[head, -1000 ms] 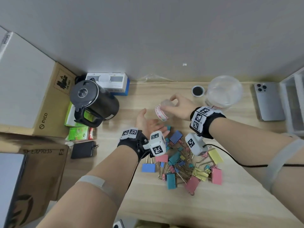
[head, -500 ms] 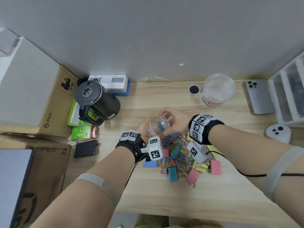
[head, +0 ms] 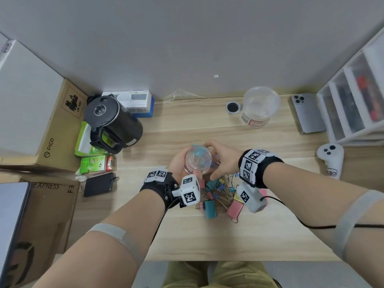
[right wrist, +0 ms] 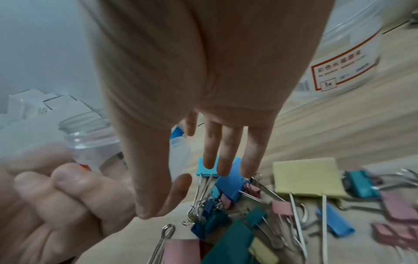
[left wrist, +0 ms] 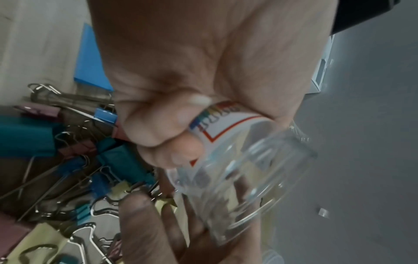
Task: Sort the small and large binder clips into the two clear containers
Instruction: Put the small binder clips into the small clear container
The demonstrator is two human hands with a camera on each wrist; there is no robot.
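A small clear jar with a red-edged label is held above the table, tilted, by my left hand, whose fingers curl round it. My right hand is just right of the jar, its fingers straight and spread and holding nothing. Below both hands lies a pile of coloured binder clips, small and large mixed. The large clear container stands at the back right, with nothing visible inside it.
A black kettle, green boxes and cardboard boxes crowd the left. A phone, a white controller and a drawer unit are at the right. A round black cap lies beside the large container.
The right hand carried the small jar from the middle of the table to the left hand. The left hand closed round it, and the right hand's fingers let go and straightened.
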